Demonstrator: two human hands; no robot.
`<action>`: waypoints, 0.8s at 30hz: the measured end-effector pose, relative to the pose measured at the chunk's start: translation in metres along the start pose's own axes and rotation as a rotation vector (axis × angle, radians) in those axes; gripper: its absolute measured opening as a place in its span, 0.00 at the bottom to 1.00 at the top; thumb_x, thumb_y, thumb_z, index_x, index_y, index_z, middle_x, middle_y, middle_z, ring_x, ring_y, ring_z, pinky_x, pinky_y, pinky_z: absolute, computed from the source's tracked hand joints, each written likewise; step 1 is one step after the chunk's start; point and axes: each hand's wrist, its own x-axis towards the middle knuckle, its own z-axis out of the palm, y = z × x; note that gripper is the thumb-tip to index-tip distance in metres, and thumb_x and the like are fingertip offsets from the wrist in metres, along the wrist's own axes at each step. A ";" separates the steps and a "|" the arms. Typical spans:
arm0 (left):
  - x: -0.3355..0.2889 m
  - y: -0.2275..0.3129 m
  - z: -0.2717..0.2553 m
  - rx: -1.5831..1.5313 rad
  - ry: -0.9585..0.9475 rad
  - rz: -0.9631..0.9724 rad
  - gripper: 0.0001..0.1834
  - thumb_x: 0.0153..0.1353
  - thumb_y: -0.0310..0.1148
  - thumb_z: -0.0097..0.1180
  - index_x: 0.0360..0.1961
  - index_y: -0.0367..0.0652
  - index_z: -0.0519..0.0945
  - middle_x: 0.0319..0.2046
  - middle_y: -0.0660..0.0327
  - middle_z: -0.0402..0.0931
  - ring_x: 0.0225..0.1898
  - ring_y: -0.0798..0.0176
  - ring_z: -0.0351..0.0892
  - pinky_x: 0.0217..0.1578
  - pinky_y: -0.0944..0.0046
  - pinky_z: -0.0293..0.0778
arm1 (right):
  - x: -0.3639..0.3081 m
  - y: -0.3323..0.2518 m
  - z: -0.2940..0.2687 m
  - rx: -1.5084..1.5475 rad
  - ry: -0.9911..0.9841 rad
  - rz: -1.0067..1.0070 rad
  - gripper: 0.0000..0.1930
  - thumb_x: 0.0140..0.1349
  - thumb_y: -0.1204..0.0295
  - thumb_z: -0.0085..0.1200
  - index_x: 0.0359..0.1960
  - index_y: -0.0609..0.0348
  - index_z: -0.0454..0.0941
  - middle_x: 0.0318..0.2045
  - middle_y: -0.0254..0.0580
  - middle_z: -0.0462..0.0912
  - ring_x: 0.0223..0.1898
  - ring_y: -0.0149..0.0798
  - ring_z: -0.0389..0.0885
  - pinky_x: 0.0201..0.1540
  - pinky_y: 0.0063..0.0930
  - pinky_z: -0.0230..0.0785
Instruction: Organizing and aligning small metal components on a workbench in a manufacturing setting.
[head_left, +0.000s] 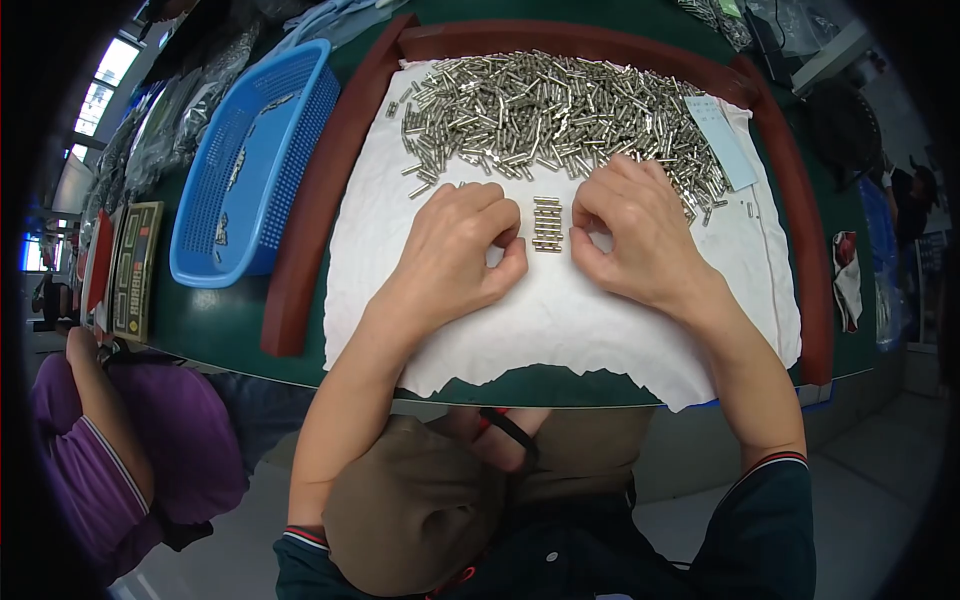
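Dark sleeves (755, 525) are cut off at the near edge, while on white cloth (560, 325), bare nearward within a red-brown frame (590, 39), stacked metal pins (547, 223) are flanked by the left hand (458, 238) and right hand (637, 228), both loosely curled, any hold being impossible to tell.

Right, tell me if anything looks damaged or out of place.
The cloth has a ragged near edge, as if torn, unlike its straighter sides. A lone pin lies at the right, apart from the pile.
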 end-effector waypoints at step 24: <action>0.000 -0.004 0.002 0.018 0.093 0.034 0.10 0.45 0.19 0.55 0.32 0.37 0.79 0.25 0.57 0.73 0.28 0.53 0.73 0.33 0.56 0.69 | -0.003 -0.001 0.001 -0.076 0.064 -0.118 0.09 0.44 0.80 0.58 0.30 0.61 0.82 0.21 0.37 0.74 0.30 0.41 0.73 0.37 0.36 0.61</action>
